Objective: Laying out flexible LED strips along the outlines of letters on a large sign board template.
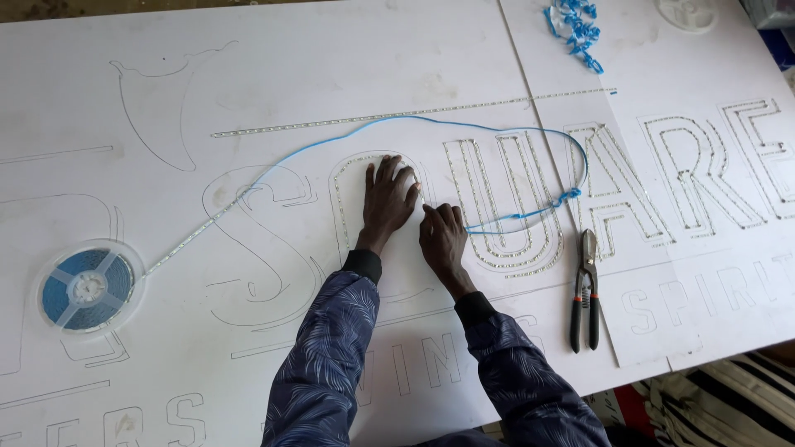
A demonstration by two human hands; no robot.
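Note:
A large white sign board (273, 74) with outlined letters lies flat. My left hand (387, 199) rests palm down, fingers spread, on a round letter lined with LED strip (348, 165). My right hand (443, 238) sits just to its right, fingers bent and pinching the strip at the letter's right edge. A thin blue backing ribbon (431, 121) peels off the strip and loops over the neighbouring letters. The strip runs left to a blue reel (87, 288).
Black-handled snips (585, 290) lie right of my hands. A pile of curled blue ribbon (575, 29) sits at the top. Letters to the right (704, 165) carry strips. A straight strip (397, 114) lies above. Striped cloth (729, 406) shows past the board's lower right edge.

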